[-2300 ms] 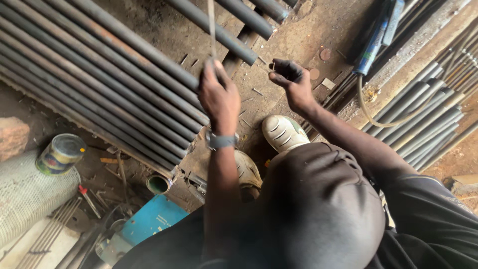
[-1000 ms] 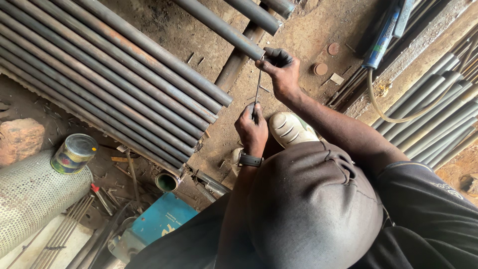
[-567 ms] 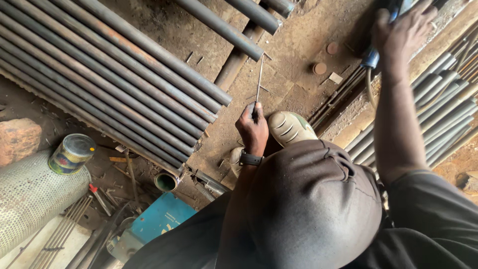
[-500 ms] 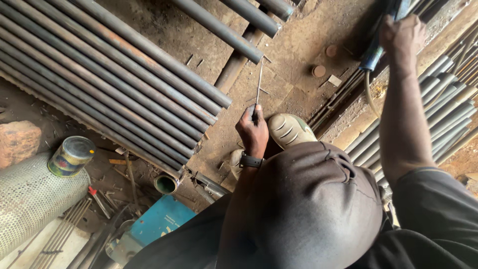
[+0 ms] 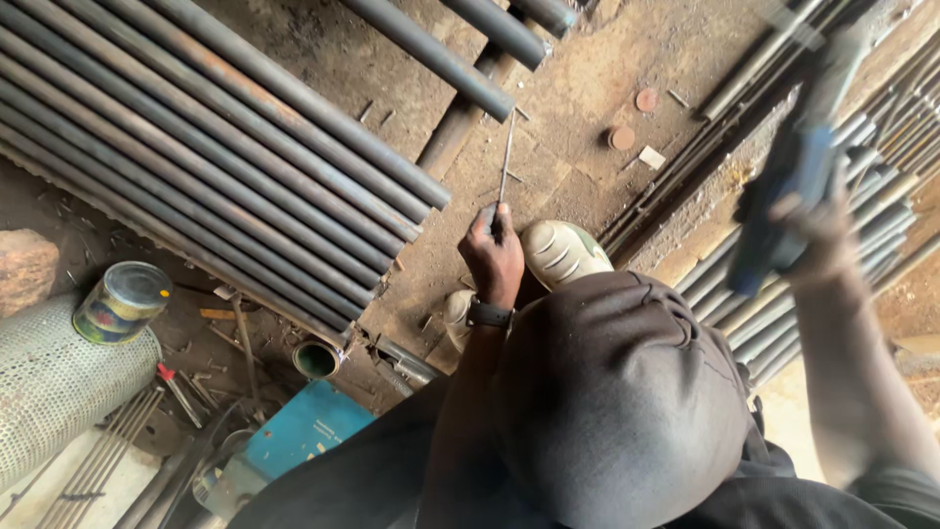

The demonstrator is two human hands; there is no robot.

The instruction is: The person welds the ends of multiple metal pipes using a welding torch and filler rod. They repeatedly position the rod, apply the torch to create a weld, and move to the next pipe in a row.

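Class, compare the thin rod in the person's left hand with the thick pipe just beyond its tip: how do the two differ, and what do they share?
The thin rod is far slimmer than the thick pipe. The rod is pinched in the left hand; the pipe lies on the dirt ground, untouched. The rod looks pale grey, the pipe dark with rusty patches. Both are long, straight and look metallic.

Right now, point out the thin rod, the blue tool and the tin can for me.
thin rod (image 5: 505, 162), head view, on the middle of its shaft above the left hand.
blue tool (image 5: 788, 191), head view, on its blurred blue body in the right hand.
tin can (image 5: 122, 303), head view, on its side wall.
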